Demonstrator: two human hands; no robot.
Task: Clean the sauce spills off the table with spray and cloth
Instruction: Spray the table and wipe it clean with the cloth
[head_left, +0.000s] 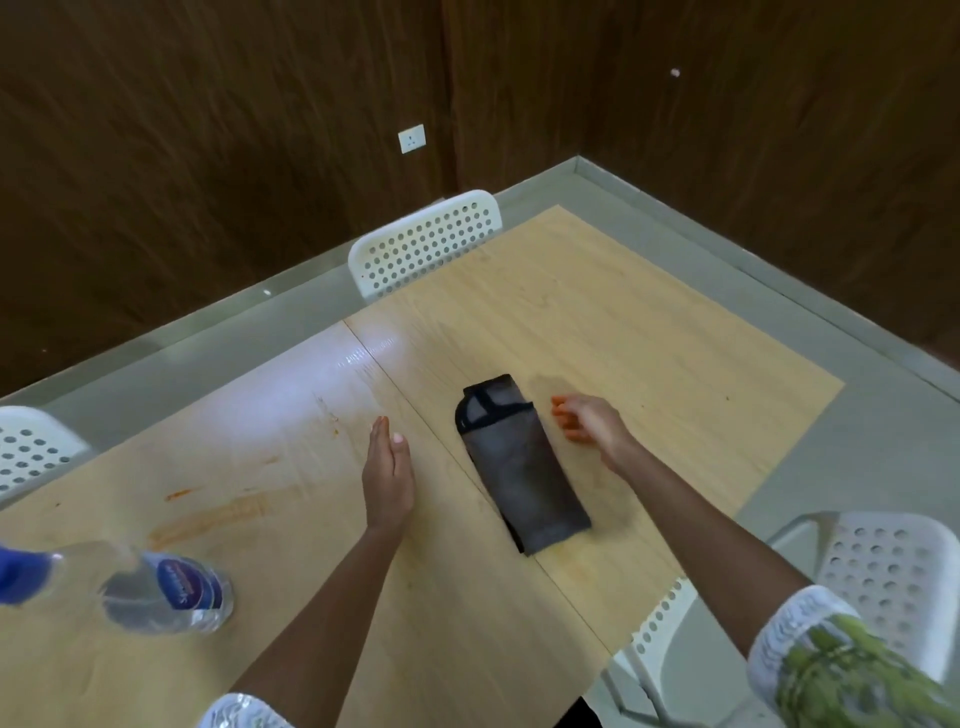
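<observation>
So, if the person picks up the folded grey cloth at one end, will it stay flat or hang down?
The cloth will probably droop: it looks thin, soft and folded. It likely unfolds partly, since nothing pins its layers. It seems light.

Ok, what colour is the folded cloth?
Dark grey with black edging, the cloth shows clearly in the head view, on the table.

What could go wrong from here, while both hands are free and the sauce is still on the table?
1. The orange sauce smears lie left of the left hand; a forearm moving over them could perhaps spread them.
2. The spray bottle stands near the table's near-left edge, so a careless reach might knock it over.
3. The folded cloth may just smear the sauce if used dry.
</observation>
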